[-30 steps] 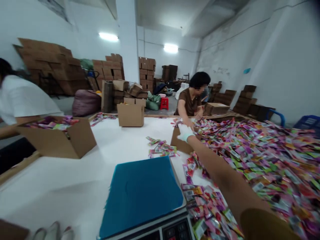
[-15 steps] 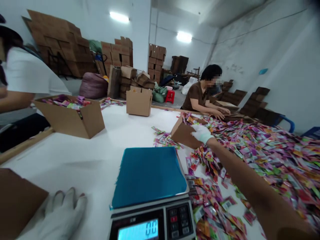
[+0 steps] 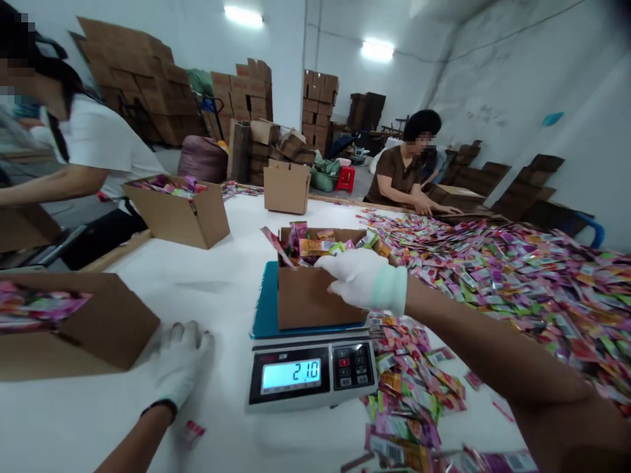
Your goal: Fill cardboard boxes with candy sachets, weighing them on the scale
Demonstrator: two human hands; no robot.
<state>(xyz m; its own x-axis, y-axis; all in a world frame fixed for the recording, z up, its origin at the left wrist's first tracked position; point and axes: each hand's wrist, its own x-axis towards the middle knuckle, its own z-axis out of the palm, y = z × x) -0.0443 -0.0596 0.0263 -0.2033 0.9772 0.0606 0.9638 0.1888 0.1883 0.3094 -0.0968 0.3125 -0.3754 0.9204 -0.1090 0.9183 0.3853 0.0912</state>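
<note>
My right fingers [image 3: 326, 264] pinch filled carton [image 3: 313, 299], 12 o'clock | left fingers [image 3: 191, 332] wide | boxes [image 3: 118, 318] [image 3: 211, 217] filled, 9–11 o'clock | packets [image 3: 517, 289] unboxed, 2 o'clock

On the scale [image 3: 315, 401], the lit display [image 3: 291, 376] reads 21.0. Marks on the keypad [image 3: 351, 365], just right of the display, are too small to read.

Packed box [image 3: 320, 299] on scale [image 3: 313, 374], packet pile [image 3: 532, 282] right, apparently another box [image 3: 73, 322] left
</note>
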